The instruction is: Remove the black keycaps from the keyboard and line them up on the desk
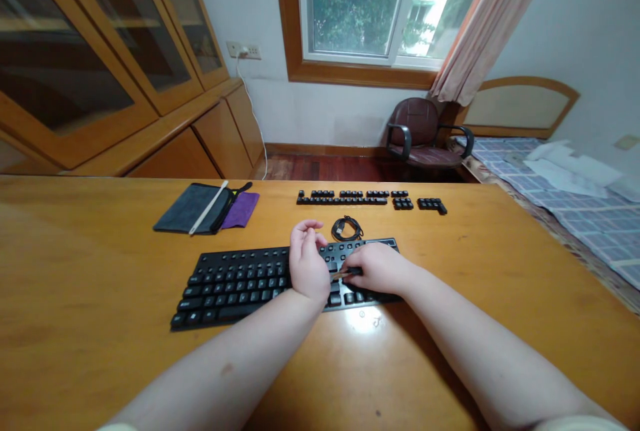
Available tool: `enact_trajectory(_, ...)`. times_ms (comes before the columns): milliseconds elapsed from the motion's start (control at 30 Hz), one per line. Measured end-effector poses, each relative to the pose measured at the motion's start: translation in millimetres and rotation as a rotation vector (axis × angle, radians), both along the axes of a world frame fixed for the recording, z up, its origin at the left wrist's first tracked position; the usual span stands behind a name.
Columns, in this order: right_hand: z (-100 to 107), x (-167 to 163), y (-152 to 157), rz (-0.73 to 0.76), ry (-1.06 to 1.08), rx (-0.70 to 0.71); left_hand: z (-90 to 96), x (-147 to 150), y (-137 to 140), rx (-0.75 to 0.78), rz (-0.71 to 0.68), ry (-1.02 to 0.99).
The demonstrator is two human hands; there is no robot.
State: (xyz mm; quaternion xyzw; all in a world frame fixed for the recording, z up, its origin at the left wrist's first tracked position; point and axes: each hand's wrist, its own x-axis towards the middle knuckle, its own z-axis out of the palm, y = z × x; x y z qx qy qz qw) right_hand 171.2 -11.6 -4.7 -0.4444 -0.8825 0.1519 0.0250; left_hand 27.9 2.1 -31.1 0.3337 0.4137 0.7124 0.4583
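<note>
A black keyboard [235, 287] lies on the wooden table, its top row and parts of its right side bare of keycaps. On its right part, my right hand [377, 267] is closed on a small slim tool [345, 273] with a dark part and a brownish tip; its exact kind is unclear. My left hand [309, 261] rests on edge over the keyboard's middle, just left of the tool. Its fingers are raised and loosely curved apart, with nothing seen in them. Both hands cover some keys. Behind the keyboard lies a coiled black USB cable [347, 228].
Removed black keycaps [343, 201] stand in rows near the table's far edge, with more keycaps [433, 204] to their right. At the back left lie a grey pouch [187, 207], a white stick-like tool [209, 207] on it, and a purple cloth [241, 209].
</note>
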Motion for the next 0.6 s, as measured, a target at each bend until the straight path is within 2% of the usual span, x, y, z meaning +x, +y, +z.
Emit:
enact_trajectory(233, 4.2, 9.7, 2.7, -0.083, -0.073, -0.008, -0.6, -1.4, 3.1, -0.008, 0.011, -0.012)
enact_trajectory(400, 15.4, 27.5, 8.1, -0.187, -0.070, -0.115, -1.6, -0.4, 2.0, -0.024, -0.008, -0.010)
enact_trajectory(467, 20.5, 33.1, 10.8, -0.192, 0.078, -0.092, -2.2, 0.2, 1.1, -0.030, -0.025, -0.009)
enact_trajectory(600, 20.1, 32.4, 13.8, -0.228, 0.499, 0.085, -5.9, 0.8, 0.6, -0.039, -0.079, 0.013)
